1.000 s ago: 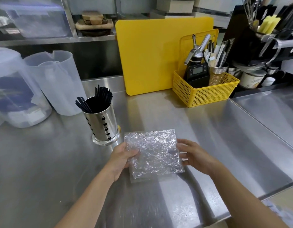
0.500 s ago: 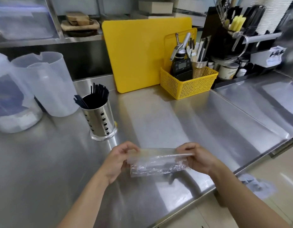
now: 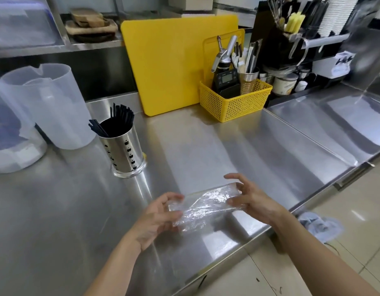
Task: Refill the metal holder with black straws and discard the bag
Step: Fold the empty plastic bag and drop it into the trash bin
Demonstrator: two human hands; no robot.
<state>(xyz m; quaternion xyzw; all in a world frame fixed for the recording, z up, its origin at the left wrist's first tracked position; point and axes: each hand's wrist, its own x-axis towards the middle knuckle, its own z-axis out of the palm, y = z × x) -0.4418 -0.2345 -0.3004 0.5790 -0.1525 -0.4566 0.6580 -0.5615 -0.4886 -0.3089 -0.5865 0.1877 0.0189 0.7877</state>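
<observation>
Bag [image 3: 203, 205] spans left hand [image 3: 157, 218] and right hand [image 3: 254, 199], curled fingers [image 3: 174, 196] pinching its ends.

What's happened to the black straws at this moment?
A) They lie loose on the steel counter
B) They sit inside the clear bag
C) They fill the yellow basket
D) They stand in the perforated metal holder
D: the black straws stand upright in the metal holder, and the clear plastic bag looks empty.

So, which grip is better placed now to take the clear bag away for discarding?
Probably the left. The left grip pinches the clear plastic bag with curled fingers; the right grip holds the other end loosely, fingers spread. No bin is in view.
</observation>
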